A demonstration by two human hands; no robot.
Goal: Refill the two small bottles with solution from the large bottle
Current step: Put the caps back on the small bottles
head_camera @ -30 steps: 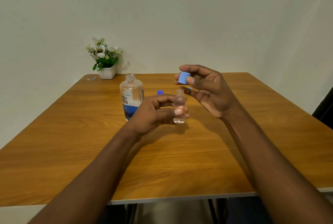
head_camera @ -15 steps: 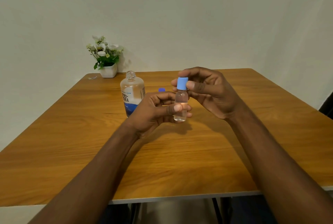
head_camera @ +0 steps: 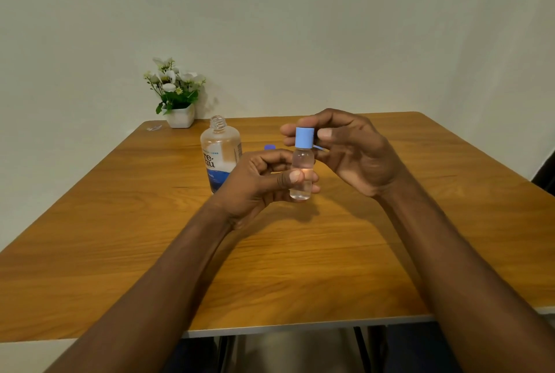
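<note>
With the left hand [head_camera: 255, 180] gripping the small bottle [head_camera: 301, 174] upright, the right hand [head_camera: 351, 150], pinching the blue cap [head_camera: 304, 137] just above that grip, should twist squarely until snug

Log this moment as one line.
left hand holds small bottle | right hand grips blue cap on it | large bottle uncapped, upright
</note>
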